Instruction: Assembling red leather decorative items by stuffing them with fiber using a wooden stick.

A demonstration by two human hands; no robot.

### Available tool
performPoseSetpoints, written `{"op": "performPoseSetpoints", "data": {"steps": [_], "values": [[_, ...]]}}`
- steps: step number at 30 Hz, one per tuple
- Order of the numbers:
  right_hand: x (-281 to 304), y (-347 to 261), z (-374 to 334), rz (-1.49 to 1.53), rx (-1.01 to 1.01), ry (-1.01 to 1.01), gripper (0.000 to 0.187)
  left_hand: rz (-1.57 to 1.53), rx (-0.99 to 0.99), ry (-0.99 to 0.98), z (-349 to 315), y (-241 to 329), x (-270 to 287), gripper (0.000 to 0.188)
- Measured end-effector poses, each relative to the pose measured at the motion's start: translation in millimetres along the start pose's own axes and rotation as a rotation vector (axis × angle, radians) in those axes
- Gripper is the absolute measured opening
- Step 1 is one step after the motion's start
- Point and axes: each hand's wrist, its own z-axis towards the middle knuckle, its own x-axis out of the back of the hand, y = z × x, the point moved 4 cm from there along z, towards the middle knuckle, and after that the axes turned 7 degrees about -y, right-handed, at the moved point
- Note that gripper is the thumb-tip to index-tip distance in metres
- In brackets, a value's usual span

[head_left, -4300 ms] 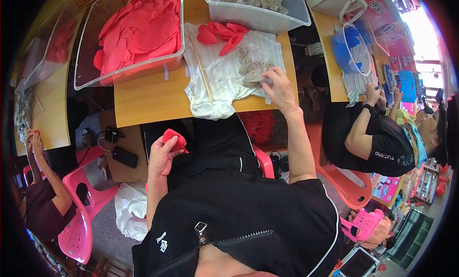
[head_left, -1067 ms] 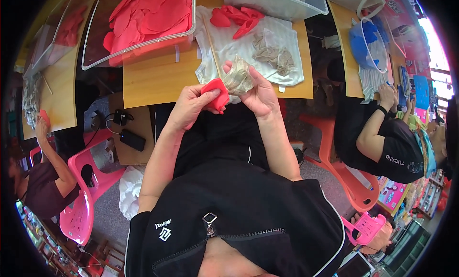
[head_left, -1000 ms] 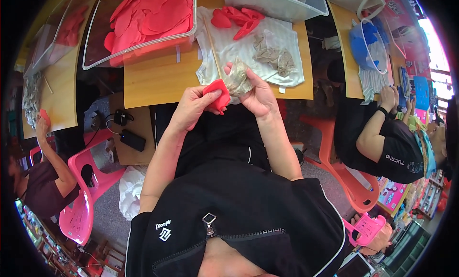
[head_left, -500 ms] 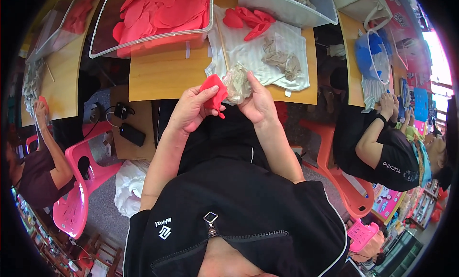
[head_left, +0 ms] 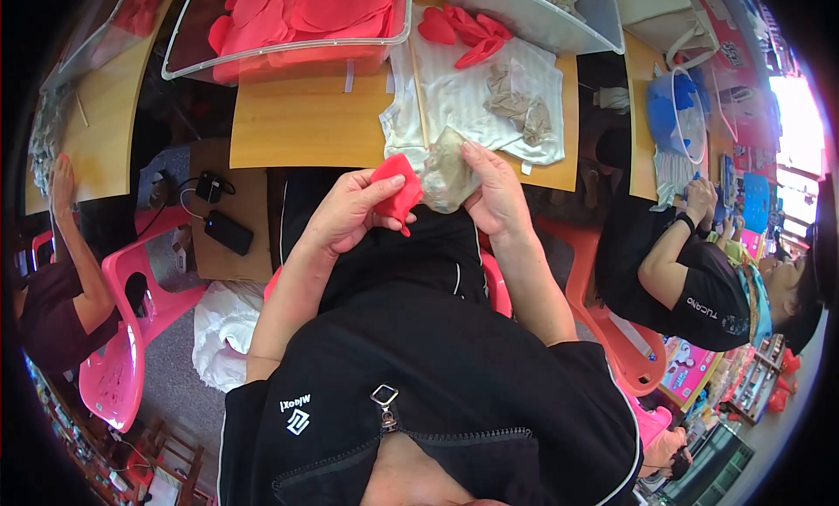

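Observation:
My left hand (head_left: 354, 211) pinches a limp red balloon (head_left: 398, 187) between thumb and fingers, its narrow neck hanging down. Close beside it, my right hand (head_left: 500, 196) grips a crumpled, translucent beige balloon (head_left: 447, 178), thumb and fingers at its right side. Both hands are just off the table's near edge, above my lap. Behind them a white ribbed cloth (head_left: 454, 86) lies on the table. A thin wooden stick (head_left: 418, 91) rests on it, its near end by the beige balloon. Red balloons (head_left: 463, 34) and crumpled beige ones (head_left: 517, 104) lie on the cloth.
A clear bin (head_left: 288, 58) of red balloons stands at the back left of the wooden table (head_left: 306, 126). Another clear bin (head_left: 533, 21) with beige pieces stands at the back right. People work at side tables; a blue-filled bucket (head_left: 677, 113) is at right.
The beige balloon has been spread flatter and taller. My right hand has shifted slightly right and toward me. My left hand still holds the red balloon, slightly nearer to me.

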Motion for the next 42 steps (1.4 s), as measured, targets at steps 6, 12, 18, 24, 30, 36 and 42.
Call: {"op": "performPoseSetpoints", "data": {"steps": [6, 12, 18, 24, 30, 36, 42], "values": [[-21, -6, -4, -0.103, -0.038, -0.07, 0.028, -0.234, -0.108, 0.037, -6, 7, 21, 0.036], [-42, 25, 6, -0.376, -0.124, -0.22, 0.021, -0.38, -0.134, 0.05, -14, 5, 36, 0.031], [-43, 34, 13, -0.565, -0.113, -0.202, 0.02, -0.362, -0.14, 0.074, -17, 4, 40, 0.025], [-39, 32, 14, -0.652, -0.078, -0.154, 0.02, -0.332, -0.139, 0.093, -15, 5, 43, 0.024], [-44, 28, 14, -0.89, 0.014, -0.167, 0.022, -0.204, -0.172, 0.19, -11, 6, 37, 0.026], [-49, 26, 17, -1.023, 0.197, -0.225, 0.022, -0.039, -0.142, 0.235, -9, 1, 41, 0.029], [-41, 43, 16, -0.535, -0.077, -0.141, 0.018, 0.066, -0.26, 0.293, -7, 1, 39, 0.039]]}}
